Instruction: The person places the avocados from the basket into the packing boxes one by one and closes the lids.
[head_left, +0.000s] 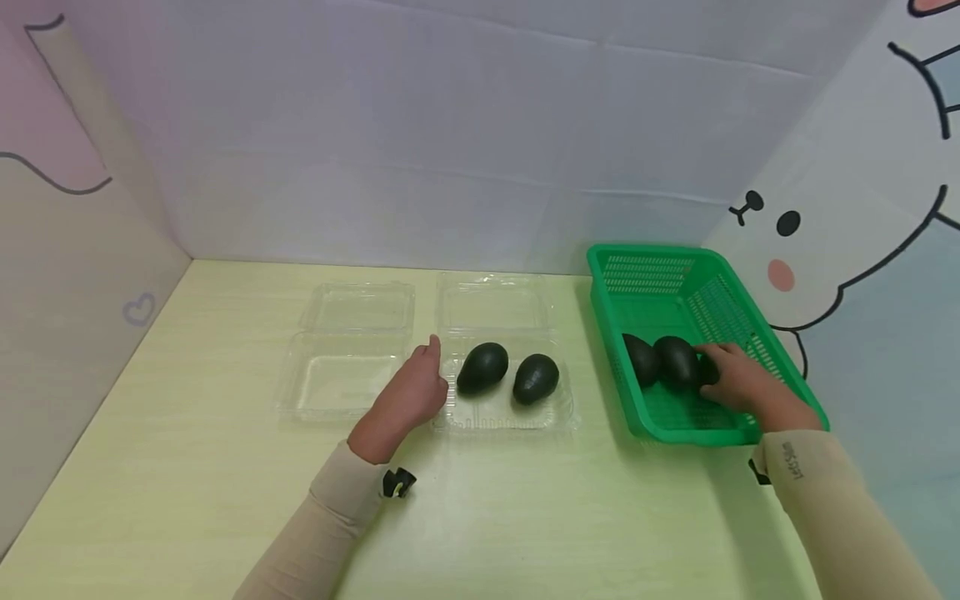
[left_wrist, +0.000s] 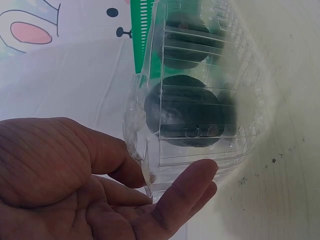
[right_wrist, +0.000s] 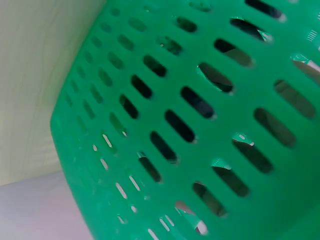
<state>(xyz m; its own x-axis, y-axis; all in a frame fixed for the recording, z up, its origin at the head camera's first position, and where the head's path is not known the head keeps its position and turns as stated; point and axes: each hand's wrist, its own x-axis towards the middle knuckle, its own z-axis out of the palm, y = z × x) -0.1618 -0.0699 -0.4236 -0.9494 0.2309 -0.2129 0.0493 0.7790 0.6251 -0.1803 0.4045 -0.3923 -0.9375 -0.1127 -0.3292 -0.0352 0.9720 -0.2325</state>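
A: You're working at the desk [head_left: 225, 500]. The green basket [head_left: 660, 258] is sitting to your right, with two clear boxes lying open side by side in the middle.

B: Which box is taking fruit?

A: The right-hand box [head_left: 498, 412]; it's already holding two avocados [head_left: 482, 367], lying side by side. The left-hand box [head_left: 341, 392] is holding none.

B: And what are my hands doing?

A: Your left hand [head_left: 408, 396] is resting against the filled box's near left edge, fingers loosely extended, gripping nothing. Your right hand [head_left: 738, 379] is reaching into the basket, fingers curling over a dark avocado [head_left: 708, 368] beside two others [head_left: 660, 358]. I can't tell whether it's actually gripping yet; the wrist view is showing only basket mesh.

B: How should I be handling this step?

A: I'd judge you should be wrapping your fingers around the fruit's middle, not pinching its end, since the skin looks smooth and it could roll. Keep your left hand bracing the box, because the thin plastic probably slides easily, and be lifting clear of the basket rim.
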